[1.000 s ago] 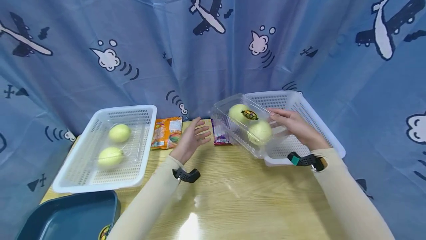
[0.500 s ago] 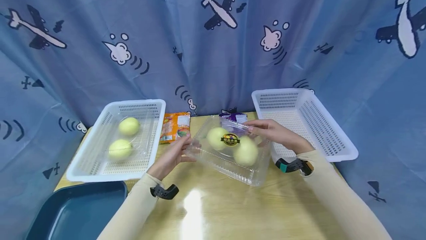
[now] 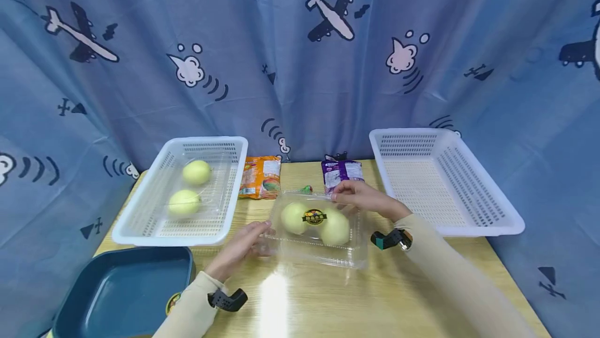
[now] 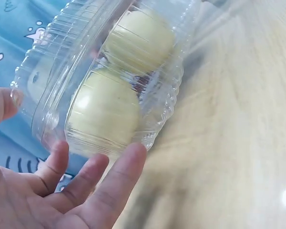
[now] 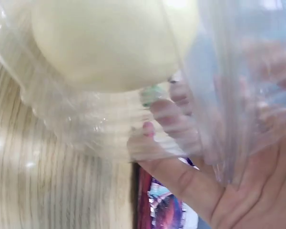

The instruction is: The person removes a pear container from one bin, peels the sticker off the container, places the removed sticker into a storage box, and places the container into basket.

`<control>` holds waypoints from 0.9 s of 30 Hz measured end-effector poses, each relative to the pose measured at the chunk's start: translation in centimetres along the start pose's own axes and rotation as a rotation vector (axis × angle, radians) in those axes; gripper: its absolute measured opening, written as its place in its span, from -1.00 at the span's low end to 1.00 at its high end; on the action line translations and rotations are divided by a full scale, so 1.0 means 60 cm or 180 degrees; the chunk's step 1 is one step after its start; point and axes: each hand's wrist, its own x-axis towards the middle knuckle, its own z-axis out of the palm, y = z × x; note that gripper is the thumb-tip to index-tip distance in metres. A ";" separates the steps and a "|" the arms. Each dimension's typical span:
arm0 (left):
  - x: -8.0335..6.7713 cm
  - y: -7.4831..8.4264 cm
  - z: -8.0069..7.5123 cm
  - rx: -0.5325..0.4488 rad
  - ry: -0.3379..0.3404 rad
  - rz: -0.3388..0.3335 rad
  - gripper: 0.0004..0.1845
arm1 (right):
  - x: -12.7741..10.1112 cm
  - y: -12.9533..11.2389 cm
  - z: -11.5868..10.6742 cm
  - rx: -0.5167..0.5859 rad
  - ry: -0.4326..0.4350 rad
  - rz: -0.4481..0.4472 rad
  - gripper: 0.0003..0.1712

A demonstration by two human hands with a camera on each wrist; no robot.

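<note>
Clamshell box (image 3: pixel 317 228) sits on the wooden table (image 3: pixel 356 296) in front of us, about centre, between the two white baskets and near the front of the snack packets. It's clear plastic, lid down, with two pale yellow-green fruits (image 3: pixel 294 217) inside and a dark round sticker (image 3: pixel 314 216) on top.

We have it from both ends. Left hand (image 3: pixel 241 244) is at the box's near-left corner; in the left wrist view the fingers (image 4: pixel 112 183) are fairly straight and cradle the end wall from below, thumb up the other side, more a brace than a clamp. Right hand (image 3: pixel 363 198) is over the far-right edge with fingers curled round the rim; the right wrist view shows fingertips (image 5: pixel 174 119) through the plastic, wrapped on the wall. Two-point hold makes sense: thin shell flexes, and the fruit would roll if one end dipped.

Whether the base is flat on the table or just off it, we cannot tell.

Around it:
- left basket (image 3: pixel 140 223) holds a second clear box (image 3: pixel 192 195) with two of the same fruit, well apart from ours
- right basket (image 3: pixel 492 213) just beside our right forearm
- orange packet (image 3: pixel 260 177) and purple packet (image 3: pixel 341 172) lie flat at the back, purple one just behind the right hand
- dark teal tray (image 3: pixel 122 296) at near-left corner
</note>
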 end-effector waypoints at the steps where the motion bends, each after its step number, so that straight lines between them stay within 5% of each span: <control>1: 0.000 -0.006 0.002 -0.0023 0.0018 -0.0022 -0.29 | 0.003 0.003 0.002 -0.0013 -0.0001 0.0026 -0.56; 17: 0.005 -0.039 0.031 -0.0089 0.0357 0.0059 -0.52 | 0.041 0.022 0.013 -0.0509 0.0265 -0.0155 -0.71; 27: 0.022 -0.061 0.020 -0.0293 0.0513 0.0224 -0.56 | 0.044 -0.006 0.018 -0.1250 0.0607 -0.0413 -0.72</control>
